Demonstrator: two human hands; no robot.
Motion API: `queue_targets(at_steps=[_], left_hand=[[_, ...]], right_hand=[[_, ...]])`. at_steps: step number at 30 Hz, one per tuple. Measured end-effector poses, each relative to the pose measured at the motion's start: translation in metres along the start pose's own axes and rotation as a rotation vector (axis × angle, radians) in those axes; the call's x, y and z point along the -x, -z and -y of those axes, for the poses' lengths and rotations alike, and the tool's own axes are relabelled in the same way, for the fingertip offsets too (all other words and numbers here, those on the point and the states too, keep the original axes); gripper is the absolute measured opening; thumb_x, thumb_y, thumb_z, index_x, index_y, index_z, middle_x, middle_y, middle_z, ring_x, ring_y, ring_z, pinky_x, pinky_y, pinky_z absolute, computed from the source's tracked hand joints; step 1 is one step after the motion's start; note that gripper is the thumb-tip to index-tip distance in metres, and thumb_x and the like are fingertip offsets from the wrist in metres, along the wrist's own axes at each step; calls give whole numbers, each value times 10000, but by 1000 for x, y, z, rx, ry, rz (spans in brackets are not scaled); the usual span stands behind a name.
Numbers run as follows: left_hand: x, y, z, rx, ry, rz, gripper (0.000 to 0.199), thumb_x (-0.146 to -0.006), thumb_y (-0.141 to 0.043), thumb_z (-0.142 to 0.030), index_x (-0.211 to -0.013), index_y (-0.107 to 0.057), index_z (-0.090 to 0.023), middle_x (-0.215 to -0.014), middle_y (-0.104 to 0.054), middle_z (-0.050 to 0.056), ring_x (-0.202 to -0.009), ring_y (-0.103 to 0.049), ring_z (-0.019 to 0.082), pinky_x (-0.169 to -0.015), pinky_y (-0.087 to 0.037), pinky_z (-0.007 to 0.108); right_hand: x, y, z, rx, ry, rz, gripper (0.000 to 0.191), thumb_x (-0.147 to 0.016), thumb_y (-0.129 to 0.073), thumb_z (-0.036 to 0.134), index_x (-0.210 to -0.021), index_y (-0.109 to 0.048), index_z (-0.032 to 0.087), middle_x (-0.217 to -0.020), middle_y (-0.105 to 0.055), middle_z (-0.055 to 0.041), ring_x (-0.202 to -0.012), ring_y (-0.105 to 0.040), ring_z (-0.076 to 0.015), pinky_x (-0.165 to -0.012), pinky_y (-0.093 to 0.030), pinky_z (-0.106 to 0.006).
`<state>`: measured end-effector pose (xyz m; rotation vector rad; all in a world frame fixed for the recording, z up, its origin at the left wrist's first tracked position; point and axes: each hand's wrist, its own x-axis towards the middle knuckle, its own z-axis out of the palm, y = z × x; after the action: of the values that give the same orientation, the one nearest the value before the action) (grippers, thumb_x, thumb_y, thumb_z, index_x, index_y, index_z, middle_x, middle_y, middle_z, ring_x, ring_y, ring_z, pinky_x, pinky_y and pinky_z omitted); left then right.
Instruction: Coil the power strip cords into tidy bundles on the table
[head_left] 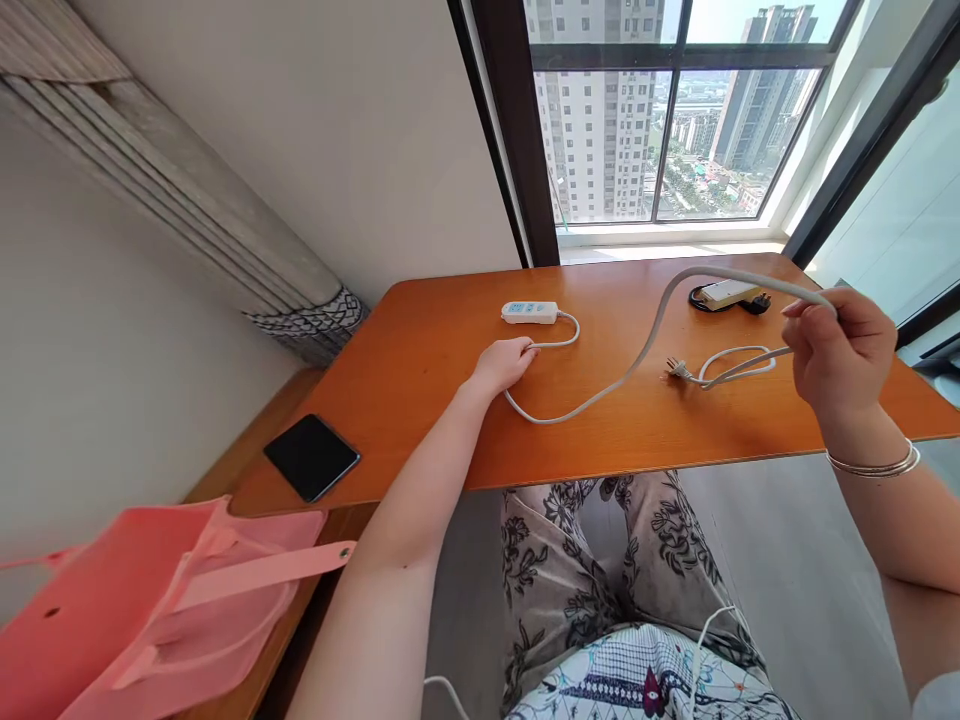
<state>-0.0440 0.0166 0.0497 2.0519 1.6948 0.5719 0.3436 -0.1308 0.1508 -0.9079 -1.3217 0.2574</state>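
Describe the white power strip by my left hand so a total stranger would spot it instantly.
Start at the orange-brown table below the window. Just beyond your left hand, toward the far edge, lies a white power strip with sockets along its top. A white cord leaves its right end, while the pale block farther right has a black cord bunched beside it.

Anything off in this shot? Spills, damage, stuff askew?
No spill or damage visible. Mildly odd: the strap of the pink bag juts out unfastened. The phone lies near the left edge of the desk, so it might get knocked. The white cord in both hands looks intact.
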Motion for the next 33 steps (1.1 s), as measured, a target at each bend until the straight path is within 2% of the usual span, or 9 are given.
queue_targets(at_steps=[3,6,11,17,23,25,27,30,33], left_hand=[[-7,1,1,522,222,-204,280,-935,-585,-275,-665,-554,-207,-523,-457,-40,-475,-482,132,-606,-510,264],[-16,15,11,1014,446,-490,361,-1006,-470,-255,-650,-440,-206,-489,-337,-84,-383,-323,75,-524,-471,200],[-21,40,32,1343,617,-709,353,-1061,-335,-238,-729,-448,-199,-538,-437,-65,-476,-556,71,-606,-532,177],[-10,29,42,1162,739,-602,330,-1027,-296,-106,-762,-476,-185,-588,-487,-55,-520,-625,68,-701,-571,212],[-6,26,49,954,767,-397,228,-938,-509,-122,-724,-567,-175,-563,-604,19,-593,-694,178,-710,-584,315],[-6,36,49,779,790,-308,200,-835,-656,-134,-652,-593,-186,-508,-598,44,-629,-701,237,-706,-565,338],[-5,47,41,393,760,-156,257,-741,-745,-152,-552,-579,-204,-455,-569,66,-678,-705,296,-719,-538,364],[5,56,8,-181,436,-74,332,-777,-734,-323,-512,-567,-212,-531,-628,107,-743,-689,333,-711,-499,395],[26,41,-43,-53,-29,-120,338,-912,-566,-463,-701,-641,-210,-681,-697,70,-677,-646,236,-641,-468,337]], right_hand=[[-31,21,-8,-84,21,-286,322,-833,-734,306,-593,-542,207,-439,-340,93,-382,-231,-47,-431,-156,-257],[-53,45,-14,-60,-146,-543,352,-920,-512,91,-594,-491,221,-437,-278,109,-357,-204,-60,-433,-162,-264],[-50,58,-26,165,-291,-646,314,-845,-511,-1,-613,-550,208,-429,-352,90,-362,-334,-95,-443,-167,-283],[-37,47,-42,136,-346,-562,210,-811,-596,80,-645,-593,208,-397,-374,87,-378,-364,-117,-454,-182,-288],[-33,42,-50,108,-330,-415,105,-764,-641,143,-678,-624,200,-435,-428,79,-424,-377,-107,-498,-249,-284],[-31,39,-51,73,-301,-359,49,-748,-652,186,-701,-647,199,-453,-443,73,-438,-374,-105,-504,-242,-287],[-30,33,-50,41,-258,-317,43,-737,-667,237,-717,-663,199,-475,-453,68,-449,-377,-104,-508,-235,-293],[-32,17,-45,13,-187,-281,99,-734,-696,304,-744,-684,205,-497,-443,66,-459,-372,-104,-509,-230,-307],[-37,-7,-37,-43,-161,-222,169,-765,-733,403,-757,-678,243,-508,-382,72,-474,-303,-102,-504,-213,-314]])
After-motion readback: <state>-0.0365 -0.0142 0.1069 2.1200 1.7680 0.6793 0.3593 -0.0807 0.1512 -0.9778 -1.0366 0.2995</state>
